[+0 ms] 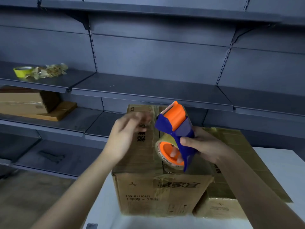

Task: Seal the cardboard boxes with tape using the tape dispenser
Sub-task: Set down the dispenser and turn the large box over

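Observation:
A cardboard box with printed characters stands on a white table, old clear tape running along its top seam. My right hand grips a blue and orange tape dispenser above the box top, its toothed orange end pointing up and away, fingers showing through the roll's orange core. A roll of clear tape sits in the dispenser. My left hand hovers over the left part of the box top, fingers spread and blurred, holding nothing.
A second taped box lies behind and right of the first, with a smaller one in front of it. Grey metal shelves stand behind, holding a yellow tape roll, crumpled tape and a brown box.

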The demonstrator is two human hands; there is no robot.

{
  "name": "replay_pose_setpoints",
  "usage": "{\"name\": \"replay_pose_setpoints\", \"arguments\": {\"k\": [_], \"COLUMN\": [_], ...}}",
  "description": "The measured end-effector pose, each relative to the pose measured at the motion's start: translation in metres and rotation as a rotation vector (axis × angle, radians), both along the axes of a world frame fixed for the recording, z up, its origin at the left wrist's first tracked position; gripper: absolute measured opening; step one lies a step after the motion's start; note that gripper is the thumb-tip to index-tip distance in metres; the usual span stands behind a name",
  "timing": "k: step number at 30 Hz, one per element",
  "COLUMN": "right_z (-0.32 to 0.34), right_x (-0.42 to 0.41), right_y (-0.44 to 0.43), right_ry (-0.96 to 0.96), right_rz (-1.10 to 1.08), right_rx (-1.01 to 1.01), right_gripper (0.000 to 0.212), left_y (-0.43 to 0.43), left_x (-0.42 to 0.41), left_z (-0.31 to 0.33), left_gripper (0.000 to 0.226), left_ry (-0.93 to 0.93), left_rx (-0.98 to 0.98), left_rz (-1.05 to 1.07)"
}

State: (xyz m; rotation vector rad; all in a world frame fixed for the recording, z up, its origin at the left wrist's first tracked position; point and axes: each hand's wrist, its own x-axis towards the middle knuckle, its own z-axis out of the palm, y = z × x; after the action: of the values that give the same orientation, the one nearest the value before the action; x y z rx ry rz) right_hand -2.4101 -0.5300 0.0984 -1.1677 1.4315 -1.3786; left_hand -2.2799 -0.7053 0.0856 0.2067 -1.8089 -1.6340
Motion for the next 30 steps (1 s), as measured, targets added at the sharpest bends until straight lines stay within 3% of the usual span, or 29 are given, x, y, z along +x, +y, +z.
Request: {"name": "replay_pose_setpoints", "arguments": {"k": [2,4,8,9,12,14,17,20,22,23,25,27,29,30], "right_z": [0.0,0.001,0.003,0.002,0.004,0.005,0.004,0.005,0.001,-0.001,-0.003,-0.003,-0.005,-0.006], "right_x": [-0.001,-0.002,-0.006,-0.009,-0.008,-0.009,-0.009,-0.006,-0.008,-0.008,-0.007,-0.006,-0.006,-0.007], "right_y": [0.001,0.0,0.001,0.001,0.003,0.003,0.002,-0.001,-0.003,-0.004,-0.005,-0.006,-0.009,-0.01], "right_ry": [0.025,0.073,0.173,0.201,0.259,0.293,0.279,0.373,0.424,0.433,0.433,0.45,0.483,0.495], "right_rz": [0.041,0.042,0.009,0.004,-0.014,-0.083,-0.161,-0.171,-0.161,-0.153,-0.146,-0.15,-0.156,-0.155], "right_rx": [0.031,0.065,0.131,0.141,0.197,0.227,0.244,0.226,0.225,0.224,0.239,0.243,0.239,0.246], "right_gripper": [0.038,0.035,0.013,0.017,0.013,0.039,0.046,0.059,0.071,0.071,0.063,0.057,0.061,0.063], "left_y": [-0.005,-0.004,-0.008,-0.009,-0.019,-0.023,-0.026,-0.031,-0.028,-0.025,-0.025,-0.025,-0.026,-0.027], "left_x": [-0.007,-0.01,-0.01,-0.009,-0.012,-0.012,-0.01,-0.012,-0.011,-0.009,-0.011,-0.01,-0.007,-0.007], "left_z": [0.012,0.019,0.021,0.023,0.018,0.019,0.02,0.01,0.007,0.008,0.003,0.002,0.003,0.001], "left_gripper": [0.044,0.056,0.022,0.016,0.04,0.039,0.009,0.033,0.013,0.008,0.036,0.049,0.039,0.023], "left_ry": [-0.143,-0.247,-0.315,-0.331,-0.393,-0.436,-0.471,-0.523,-0.541,-0.566,-0.627,-0.685,-0.68,-0.665], "left_rx": [0.225,0.255,0.159,0.151,0.201,0.214,0.258,0.285,0.24,0.231,0.226,0.256,0.309,0.32], "left_rz": [-0.139,-0.235,-0.301,-0.307,-0.353,-0.406,-0.454,-0.508,-0.525,-0.522,-0.548,-0.565,-0.558,-0.562]}}
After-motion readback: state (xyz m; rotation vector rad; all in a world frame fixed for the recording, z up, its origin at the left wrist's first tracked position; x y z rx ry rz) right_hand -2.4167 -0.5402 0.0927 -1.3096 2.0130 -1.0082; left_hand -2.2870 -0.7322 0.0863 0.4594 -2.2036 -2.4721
